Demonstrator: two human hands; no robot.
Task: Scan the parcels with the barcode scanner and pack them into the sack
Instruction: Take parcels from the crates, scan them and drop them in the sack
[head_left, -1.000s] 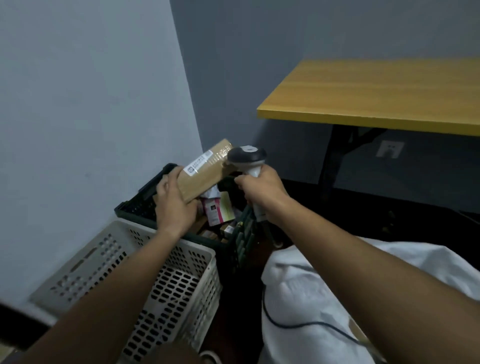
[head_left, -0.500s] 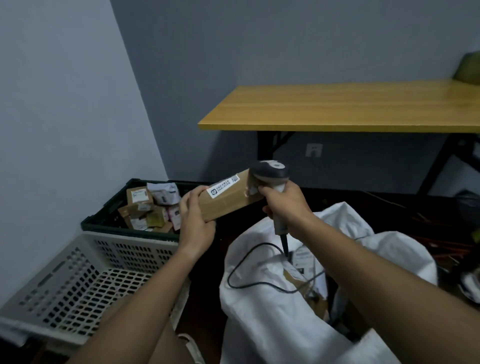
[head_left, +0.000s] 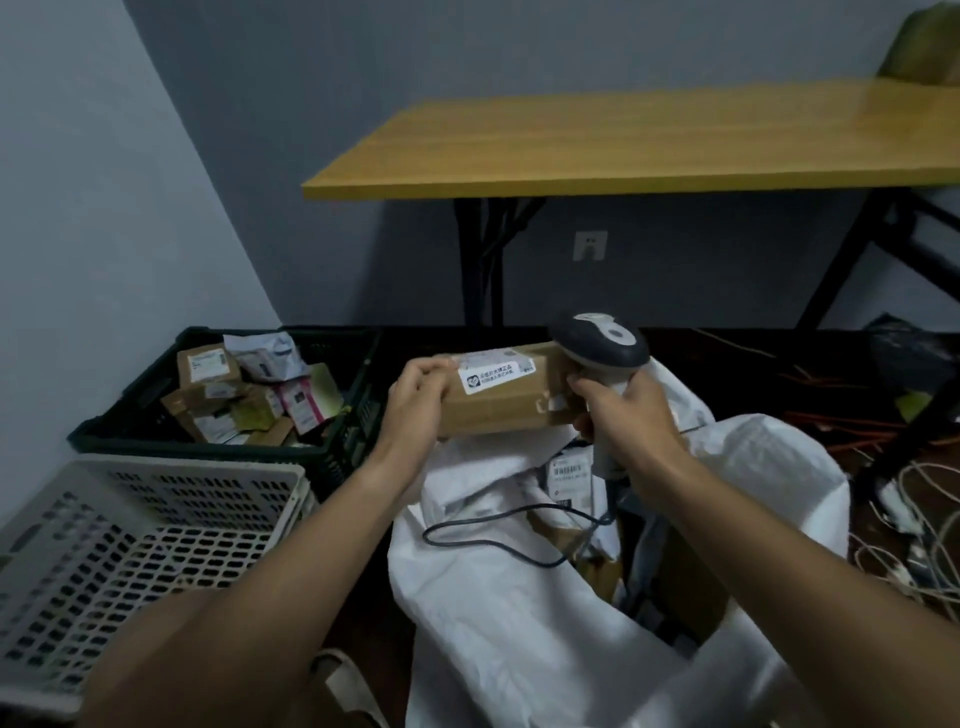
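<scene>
Gripping the box (head_left: 498, 397) in my left hand (head_left: 415, 400), scanner (head_left: 597, 348) in my right hand (head_left: 628, 410). Label looks off-beam, so I risk a misread before the sack (head_left: 519, 623).

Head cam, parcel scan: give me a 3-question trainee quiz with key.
1. True or false: the left hand holds the cardboard parcel over the white sack.
2. What does the right hand grip?
A. barcode scanner
B. tape roll
C. marker pen
3. Fill in: the unscanned parcels lie in the ___ crate, behind the white perforated basket.

Key: 1 true; 2 A; 3 dark green.
</scene>
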